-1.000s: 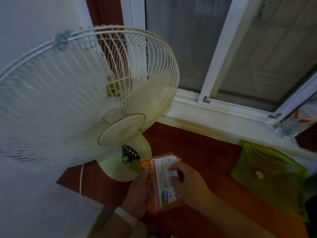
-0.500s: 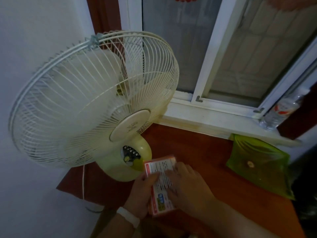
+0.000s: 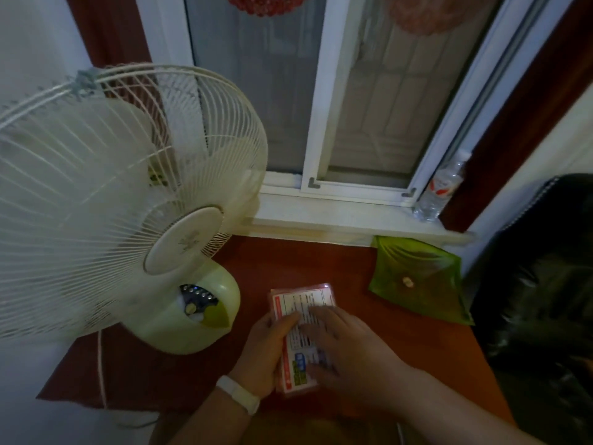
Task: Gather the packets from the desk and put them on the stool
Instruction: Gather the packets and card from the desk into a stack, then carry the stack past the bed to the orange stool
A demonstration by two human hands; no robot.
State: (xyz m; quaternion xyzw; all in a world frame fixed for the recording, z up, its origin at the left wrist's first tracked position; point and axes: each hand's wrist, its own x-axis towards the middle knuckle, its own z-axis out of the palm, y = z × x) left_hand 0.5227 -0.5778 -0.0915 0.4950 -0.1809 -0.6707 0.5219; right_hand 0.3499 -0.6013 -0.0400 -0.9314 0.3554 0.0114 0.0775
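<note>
A small stack of orange packets (image 3: pixel 301 303) with a white printed label lies flat on the red-brown desk (image 3: pixel 288 261), just right of the fan's base. My left hand (image 3: pixel 263 351) grips the stack along its left edge, thumb over the label. My right hand (image 3: pixel 349 351) lies flat on top, fingers spread over the lower and right part of the label. The stack's bottom half is mostly covered by my hands. No stool is in view.
A cream desk fan (image 3: pixel 128 203) fills the left, its cord hanging off the desk edge. A green pouch (image 3: pixel 417 277) lies at the right under the white window sill (image 3: pixel 337 220). A plastic bottle (image 3: pixel 442 187) stands on the sill. A black padded thing (image 3: pixel 539 300) borders the right.
The packets went from tilted up between my hands to lying flat on the desk. My right hand moved from the stack's edge onto its top. The view shifted upward.
</note>
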